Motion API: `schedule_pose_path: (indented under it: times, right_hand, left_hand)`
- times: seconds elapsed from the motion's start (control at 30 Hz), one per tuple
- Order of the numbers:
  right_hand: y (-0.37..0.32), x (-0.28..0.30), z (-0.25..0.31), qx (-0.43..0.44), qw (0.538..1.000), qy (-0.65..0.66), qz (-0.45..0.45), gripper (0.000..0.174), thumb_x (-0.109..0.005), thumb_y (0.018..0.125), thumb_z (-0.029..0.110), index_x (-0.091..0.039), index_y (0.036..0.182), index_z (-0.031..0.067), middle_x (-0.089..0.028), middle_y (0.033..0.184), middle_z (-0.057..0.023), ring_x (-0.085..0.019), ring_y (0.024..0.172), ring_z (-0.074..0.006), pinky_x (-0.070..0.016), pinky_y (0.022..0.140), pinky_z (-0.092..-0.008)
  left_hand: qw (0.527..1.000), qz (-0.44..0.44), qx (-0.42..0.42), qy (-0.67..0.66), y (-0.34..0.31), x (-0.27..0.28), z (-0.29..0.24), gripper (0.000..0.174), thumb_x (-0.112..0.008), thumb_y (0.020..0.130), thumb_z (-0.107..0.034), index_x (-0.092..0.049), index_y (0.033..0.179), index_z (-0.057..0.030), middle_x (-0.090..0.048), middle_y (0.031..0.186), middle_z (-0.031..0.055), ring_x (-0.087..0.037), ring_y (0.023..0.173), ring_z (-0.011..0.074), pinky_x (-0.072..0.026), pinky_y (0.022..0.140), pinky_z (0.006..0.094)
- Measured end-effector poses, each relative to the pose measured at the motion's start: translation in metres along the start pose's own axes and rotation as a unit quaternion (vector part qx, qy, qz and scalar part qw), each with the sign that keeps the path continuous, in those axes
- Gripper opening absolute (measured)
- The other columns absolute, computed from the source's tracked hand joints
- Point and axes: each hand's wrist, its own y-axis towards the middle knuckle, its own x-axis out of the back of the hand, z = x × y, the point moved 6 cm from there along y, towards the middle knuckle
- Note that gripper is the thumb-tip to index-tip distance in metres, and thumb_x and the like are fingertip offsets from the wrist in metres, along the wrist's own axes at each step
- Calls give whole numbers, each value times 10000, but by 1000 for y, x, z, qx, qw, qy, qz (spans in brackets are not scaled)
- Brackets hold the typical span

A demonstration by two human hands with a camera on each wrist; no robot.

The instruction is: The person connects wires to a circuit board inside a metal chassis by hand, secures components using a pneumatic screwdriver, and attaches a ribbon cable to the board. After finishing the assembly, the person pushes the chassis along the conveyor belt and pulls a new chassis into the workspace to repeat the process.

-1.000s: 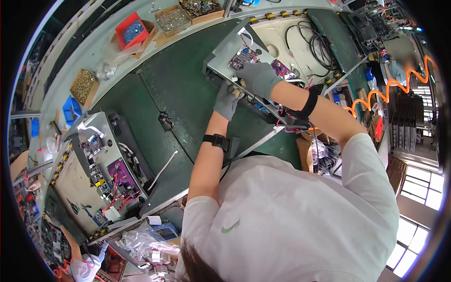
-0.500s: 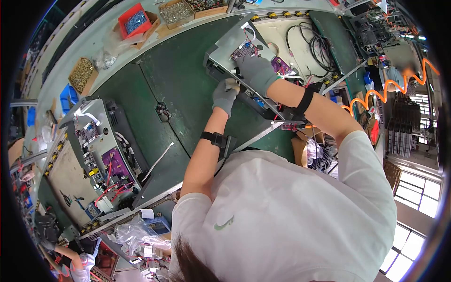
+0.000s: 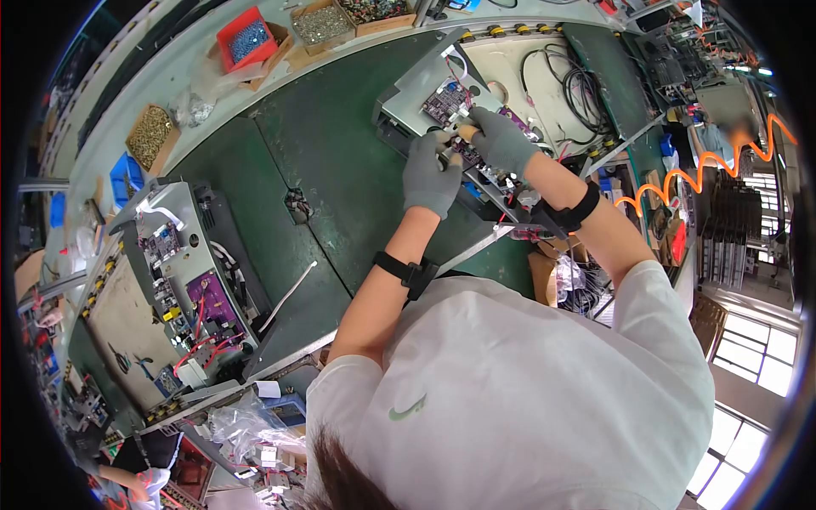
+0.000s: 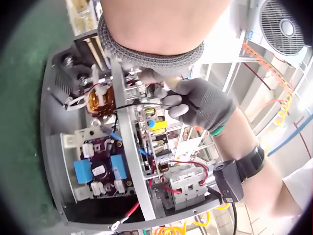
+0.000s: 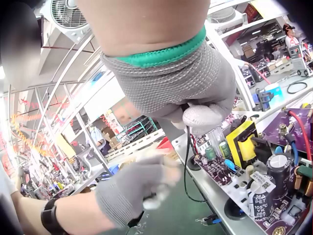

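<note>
A grey metal chassis (image 3: 408, 102) with circuit boards (image 3: 444, 100) lies tilted on the green bench under both gloved hands. My right hand (image 3: 503, 144) is above the boards; in the right wrist view its curled fingers pinch a thin black wire (image 5: 186, 164) that loops down beside the board. My left hand (image 3: 432, 177) hovers at the chassis's near edge, thumb apart from the half-bent fingers, and looks blurred in the right wrist view. Its fingers are mostly hidden by the cuff in the left wrist view. Below them there, a copper coil (image 4: 101, 101) and blue-capped parts (image 4: 83, 171) show inside the housing.
A second chassis (image 3: 187, 255) with a purple board stands at left. A loose white cable (image 3: 289, 296) lies near it. Screw bins, including a red bin (image 3: 234, 34), line the back edge. Black cables (image 3: 578, 89) lie coiled at right, near an orange coiled hose (image 3: 705, 166).
My left hand has risen from the chassis's side to its upper edge, its fingers spreading. My right hand has shifted right, its fingertips now turned toward the left hand.
</note>
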Motion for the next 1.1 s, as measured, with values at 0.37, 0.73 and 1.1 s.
schedule_pose_path:
  times: [0.37, 0.73, 1.1]
  right_hand:
    - [8, -5, 10, 44, 996, 69, 26, 308, -523, 852, 306, -584, 993, 39, -633, 892, -194, -612, 833, -348, -465, 736, -396]
    - [13, -13, 31, 29, 988, 94, 121, 456, -618, 778, 442, -650, 939, 17, -652, 884, -130, -619, 834, -216, -475, 751, -329]
    - [13, 7, 19, 73, 993, 95, 23, 196, -591, 775, 92, -677, 945, 47, -661, 812, -83, -599, 735, -115, -478, 664, -269]
  left_hand:
    - [906, 68, 215, -357, -17, -30, 19, 556, -561, 798, -43, -383, 1323, -13, -594, 934, 69, -561, 786, 100, -444, 656, 205]
    - [930, 193, 251, -188, -21, -4, 59, 208, -487, 912, -167, -625, 968, -22, -580, 761, 32, -431, 519, 62, -326, 450, 206]
    - [866, 0, 222, -449, 8, 52, 48, 214, -482, 922, -142, -594, 1048, -10, -551, 672, 13, -425, 471, 38, -296, 375, 189]
